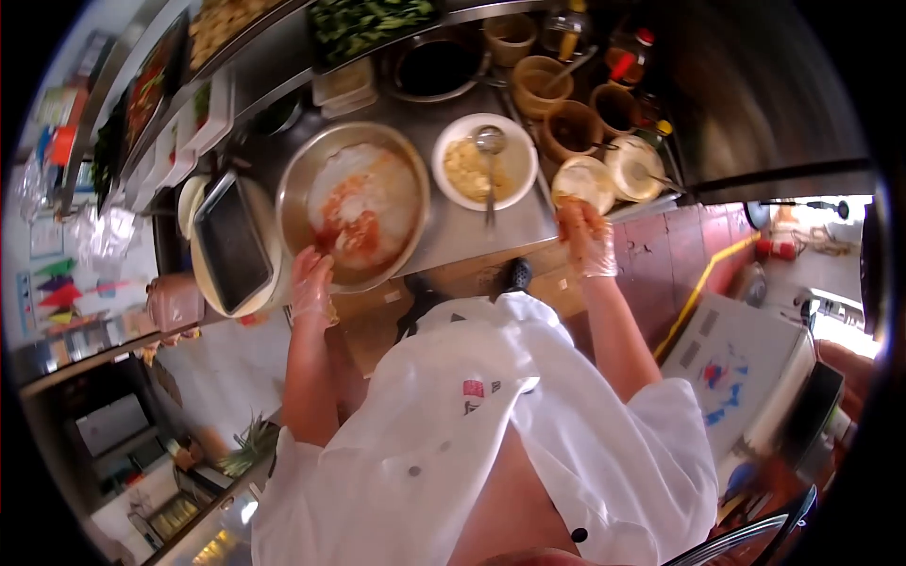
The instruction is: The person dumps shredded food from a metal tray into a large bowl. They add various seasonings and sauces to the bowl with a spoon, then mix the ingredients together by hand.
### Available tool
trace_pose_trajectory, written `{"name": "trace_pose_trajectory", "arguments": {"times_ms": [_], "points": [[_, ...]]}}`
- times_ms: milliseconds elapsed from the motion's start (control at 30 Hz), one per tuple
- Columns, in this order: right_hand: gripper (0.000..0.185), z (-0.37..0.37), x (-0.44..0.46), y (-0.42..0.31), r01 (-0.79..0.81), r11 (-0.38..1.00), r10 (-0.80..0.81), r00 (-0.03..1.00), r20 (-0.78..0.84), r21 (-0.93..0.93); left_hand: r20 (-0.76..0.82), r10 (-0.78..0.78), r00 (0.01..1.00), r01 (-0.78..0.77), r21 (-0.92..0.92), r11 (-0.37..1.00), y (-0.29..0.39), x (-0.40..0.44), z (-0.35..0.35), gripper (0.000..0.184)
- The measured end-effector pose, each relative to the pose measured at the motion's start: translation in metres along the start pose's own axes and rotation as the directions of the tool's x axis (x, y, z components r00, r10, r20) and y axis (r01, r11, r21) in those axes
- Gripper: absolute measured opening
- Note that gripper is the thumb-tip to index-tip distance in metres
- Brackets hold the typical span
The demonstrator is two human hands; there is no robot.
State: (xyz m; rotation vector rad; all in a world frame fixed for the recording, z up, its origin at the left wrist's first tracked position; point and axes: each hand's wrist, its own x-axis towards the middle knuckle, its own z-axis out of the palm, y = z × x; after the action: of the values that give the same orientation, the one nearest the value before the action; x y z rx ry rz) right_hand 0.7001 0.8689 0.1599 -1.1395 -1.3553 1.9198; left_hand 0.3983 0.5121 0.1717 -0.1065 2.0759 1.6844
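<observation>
A large metal bowl point(413, 236) on the counter holds pale, wet-looking food topped with a reddish-orange seasoning and some white stuff. My left hand point(311, 283), in a clear plastic glove, has its fingers over the bowl's near-left rim. My right hand point(587, 236), gloved the same way, is at the near edge of a round tub of white powder point(583, 177). Its fingers are bunched together, and anything between them is hidden. Between the bowl and the tubs stands a white bowl point(445, 189) of yellowish minced food, with a metal ladle point(490, 141) lying in it.
Several seasoning pots point(570, 129) and bottles point(630, 57) crowd the back right. A black tray point(231, 241) rests on a pale round container at the left. Behind are a pot of dark liquid point(436, 68) and a tray of chopped greens point(373, 28).
</observation>
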Motion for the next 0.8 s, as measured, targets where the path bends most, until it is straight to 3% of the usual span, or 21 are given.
{"name": "trace_pose_trajectory", "arguments": {"times_ms": [67, 167, 200, 233, 267, 333, 400, 433, 467, 533, 567, 633, 667, 700, 733, 767, 800], "points": [[0.035, 0.082, -0.021, -0.039, -0.079, 0.988, 0.105, 0.972, 0.211, -0.129, 0.013, -0.113, 0.994, 0.114, -0.064, 0.991, 0.019, 0.008, -0.007, 0.058], [0.040, 0.170, -0.011, -0.034, -0.017, 0.979, 0.114, 0.869, 0.481, -0.202, 0.235, -0.192, 0.953, 0.243, -0.212, 0.946, 0.007, 0.049, -0.040, 0.068], [0.042, 0.191, 0.001, -0.014, 0.387, 0.822, -0.109, 0.826, 0.552, -0.418, 0.261, -0.207, 0.943, 0.267, -0.224, 0.937, 0.005, 0.061, -0.050, 0.073], [0.044, 0.210, 0.016, 0.006, 0.699, 0.470, -0.268, 0.695, 0.667, -0.539, 0.292, -0.222, 0.930, 0.295, -0.234, 0.926, 0.006, 0.073, -0.055, 0.078], [0.047, 0.228, 0.025, 0.017, 0.849, 0.006, -0.320, 0.503, 0.803, -0.529, 0.324, -0.239, 0.915, 0.325, -0.248, 0.912, 0.007, 0.080, -0.063, 0.084], [0.053, 0.283, 0.030, 0.014, 0.752, 0.189, -0.085, 0.654, 0.752, -0.632, 0.288, -0.126, 0.949, 0.195, -0.226, 0.954, 0.011, 0.095, -0.084, 0.066], [0.059, 0.331, 0.031, 0.024, 0.616, 0.210, 0.163, 0.743, 0.649, -0.759, 0.224, 0.001, 0.975, 0.025, -0.114, 0.993, 0.001, 0.107, -0.109, 0.055], [0.062, 0.348, 0.031, 0.035, 0.554, 0.145, 0.275, 0.773, 0.571, -0.820, 0.151, 0.042, 0.988, -0.012, -0.191, 0.981, -0.005, 0.110, -0.119, 0.049], [0.064, 0.359, 0.031, 0.048, 0.490, 0.071, 0.373, 0.794, 0.479, -0.869, 0.128, -0.040, 0.991, 0.053, -0.101, 0.993, -0.016, 0.114, -0.133, 0.050], [0.069, 0.360, 0.020, 0.113, 0.657, -0.146, 0.265, 0.746, 0.611, -0.740, 0.072, -0.184, 0.980, 0.178, 0.079, 0.981, -0.051, 0.121, -0.157, 0.052], [0.070, 0.366, 0.004, 0.132, 0.702, -0.225, 0.230, 0.712, 0.663, -0.676, 0.123, -0.178, 0.976, 0.145, 0.239, 0.960, -0.073, 0.120, -0.157, 0.054], [0.070, 0.384, -0.002, 0.145, 0.794, -0.277, 0.218, 0.600, 0.770, -0.541, 0.311, -0.550, 0.775, 0.564, 0.052, 0.824, -0.047, 0.106, -0.138, 0.054], [0.069, 0.393, 0.000, 0.150, 0.846, -0.243, 0.232, 0.526, 0.818, -0.475, 0.419, -0.511, 0.750, 0.576, -0.034, 0.817, -0.067, 0.104, -0.131, 0.051], [0.068, 0.406, 0.009, 0.142, 0.869, -0.250, 0.346, 0.493, 0.798, -0.428, 0.518, -0.451, 0.727, 0.585, -0.125, 0.801, -0.090, 0.106, -0.122, 0.048], [0.066, 0.419, 0.019, 0.135, 0.892, -0.245, 0.456, 0.452, 0.767, -0.380, 0.620, -0.452, 0.642, 0.710, -0.257, 0.656, -0.098, 0.108, -0.116, 0.041], [0.065, 0.442, 0.030, 0.103, 0.894, -0.269, 0.645, 0.443, 0.622, -0.358, 0.625, -0.451, 0.637, 0.733, -0.310, 0.605, -0.122, 0.111, -0.108, 0.036], [0.063, 0.443, 0.051, 0.123, 0.840, -0.312, 0.615, 0.535, 0.580, -0.443, 0.631, -0.447, 0.634, 0.750, -0.362, 0.553, -0.140, 0.115, -0.101, 0.031]]}}
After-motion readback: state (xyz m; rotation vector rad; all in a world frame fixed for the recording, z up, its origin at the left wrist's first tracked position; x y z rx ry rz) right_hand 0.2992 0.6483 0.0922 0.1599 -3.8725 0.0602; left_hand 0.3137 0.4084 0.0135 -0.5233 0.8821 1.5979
